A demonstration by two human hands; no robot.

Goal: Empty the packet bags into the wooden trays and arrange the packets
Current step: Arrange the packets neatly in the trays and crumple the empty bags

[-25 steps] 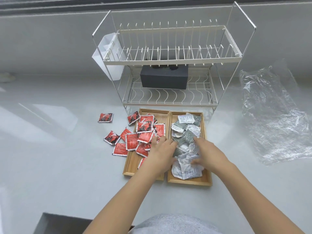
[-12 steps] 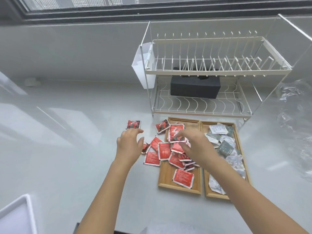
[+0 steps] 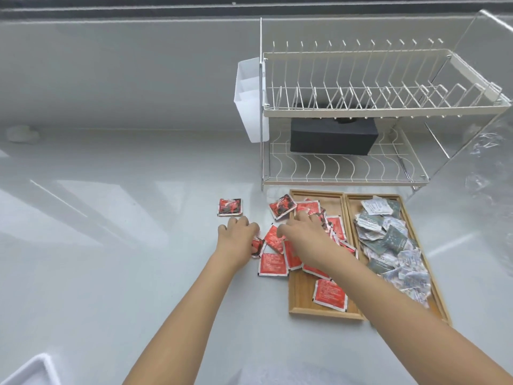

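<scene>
Two wooden trays sit side by side below a dish rack. The left tray (image 3: 301, 298) holds several red packets (image 3: 329, 295); more red packets lie spilled on the counter to its left, one (image 3: 229, 207) apart from the rest. The right tray (image 3: 351, 207) is heaped with white and grey-green packets (image 3: 390, 240). My left hand (image 3: 238, 236) rests palm down on the counter over a red packet (image 3: 256, 246), fingers curled. My right hand (image 3: 304, 234) lies spread over the red pile at the left tray's edge; whether it grips any packet is hidden.
A white two-tier dish rack (image 3: 361, 107) stands behind the trays with a black box (image 3: 333, 136) on its lower shelf and a white caddy (image 3: 249, 101) on its side. A crumpled clear plastic bag (image 3: 488, 162) lies at right. A white tray corner (image 3: 30, 370) shows bottom left.
Both hands left the white packets in the right tray and moved left onto the red packets. The left hand has settled lower, onto a loose red packet on the counter.
</scene>
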